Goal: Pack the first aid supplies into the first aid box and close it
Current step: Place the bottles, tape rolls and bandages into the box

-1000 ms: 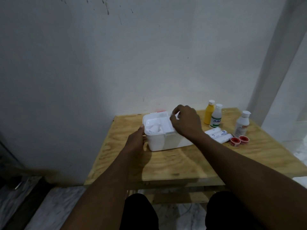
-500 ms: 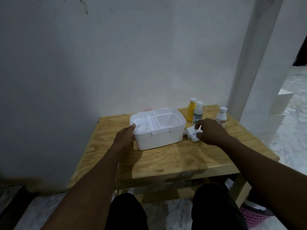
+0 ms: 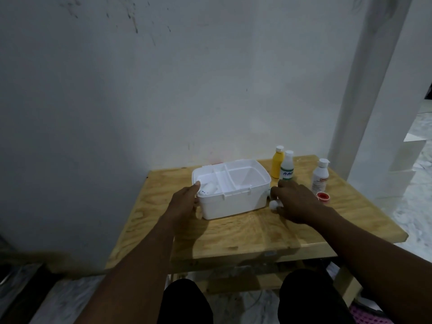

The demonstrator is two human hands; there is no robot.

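The white first aid box (image 3: pixel 236 202) stands open on the wooden table (image 3: pixel 245 232), split into compartments. A white roll (image 3: pixel 208 188) lies in its left compartment. My left hand (image 3: pixel 184 202) grips the box's left end, thumb over the rim. My right hand (image 3: pixel 295 198) rests just right of the box, fingers closed over white bandage rolls (image 3: pixel 273 204) on the table; most of them are hidden under the hand. Behind that hand stand a yellow bottle (image 3: pixel 278 164), a clear bottle with a green label (image 3: pixel 287 170) and a white bottle (image 3: pixel 320 178).
A small red-capped jar (image 3: pixel 323 196) sits right of my right hand, near the white bottle. The table backs onto a white wall, with a white pillar (image 3: pixel 364 94) at the right. My knees show below the table's front edge.
My right hand left the box and came down on the bandage rolls to its right, then slid closer to the box wall. The left hand stayed on the box's left end.
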